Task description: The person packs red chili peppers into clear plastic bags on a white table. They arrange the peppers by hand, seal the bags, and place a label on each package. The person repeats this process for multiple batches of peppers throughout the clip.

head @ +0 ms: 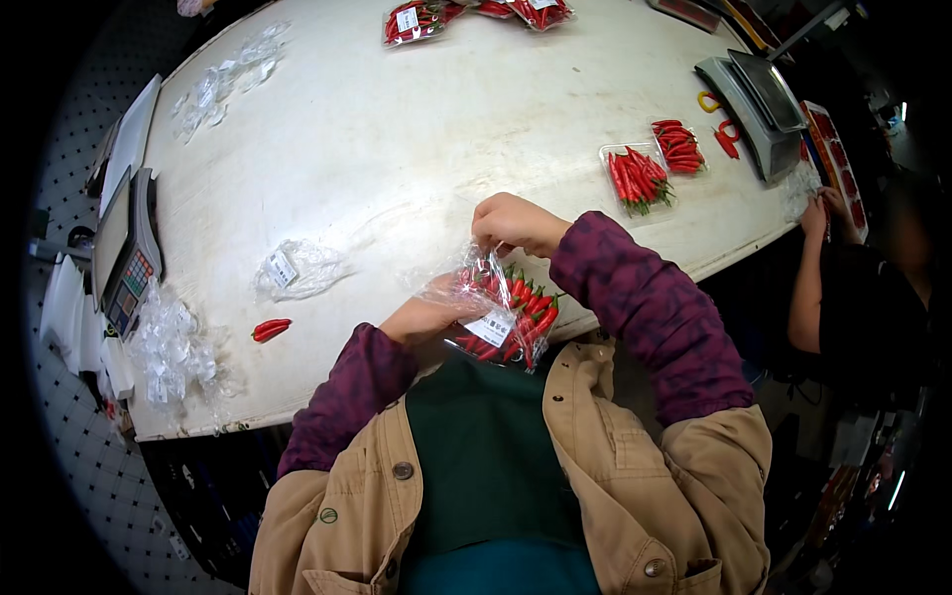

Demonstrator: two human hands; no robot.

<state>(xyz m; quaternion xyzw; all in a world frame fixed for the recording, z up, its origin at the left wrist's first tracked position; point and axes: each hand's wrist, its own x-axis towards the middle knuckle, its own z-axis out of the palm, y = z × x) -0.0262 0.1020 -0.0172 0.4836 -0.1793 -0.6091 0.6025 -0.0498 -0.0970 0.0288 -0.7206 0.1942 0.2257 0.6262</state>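
A clear plastic bag with a printed label, holding a pack of red chili peppers, is held at the table's near edge, close to my chest. My left hand supports the bag from its left side, its fingers partly hidden behind the film. At the top, my right hand pinches the gathered film. A crumpled labelled plastic bag lies to the left on the white table, with loose red chili peppers nearer me. Two clear trays of chili peppers rest to the right.
A digital scale and a heap of plastic bags are at left; more bags lie far left. Packed chilies sit at the far edge. Another scale and scissors stand right, near a co-worker's hands.
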